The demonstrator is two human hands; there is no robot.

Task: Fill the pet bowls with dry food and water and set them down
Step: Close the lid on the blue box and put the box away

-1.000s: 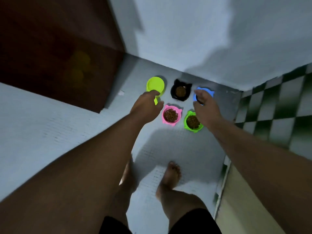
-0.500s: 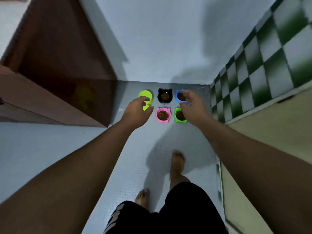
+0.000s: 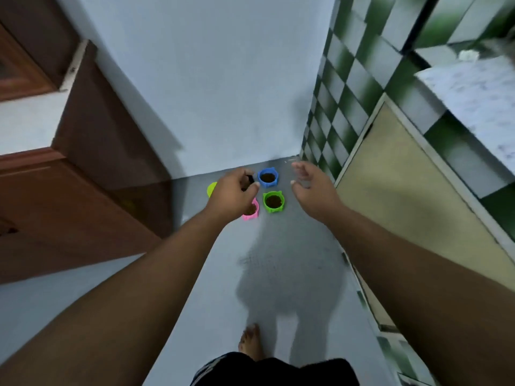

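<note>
Five small pet bowls stand together on the grey floor by the wall corner. The blue bowl (image 3: 267, 177) and the green bowl (image 3: 273, 201) both hold brown kibble. My left hand (image 3: 233, 194) hovers above the group, fingers loosely curled and holding nothing. It hides most of the pink bowl (image 3: 253, 213), the yellow-green bowl (image 3: 211, 189) and the black bowl (image 3: 250, 179). My right hand (image 3: 311, 188) hangs to the right of the blue and green bowls, fingers spread and empty, touching neither.
A brown wooden cabinet (image 3: 92, 196) fills the left side. A white wall (image 3: 223, 93) stands behind the bowls, and a green-checked tiled wall (image 3: 334, 112) with a beige panel (image 3: 412, 196) runs along the right. My bare foot (image 3: 250, 344) is on the floor below.
Both hands have left the bowls and lifted away; the left no longer touches the yellow-green bowl, nor the right the blue one. The view has risen, so the bowls look farther off.
</note>
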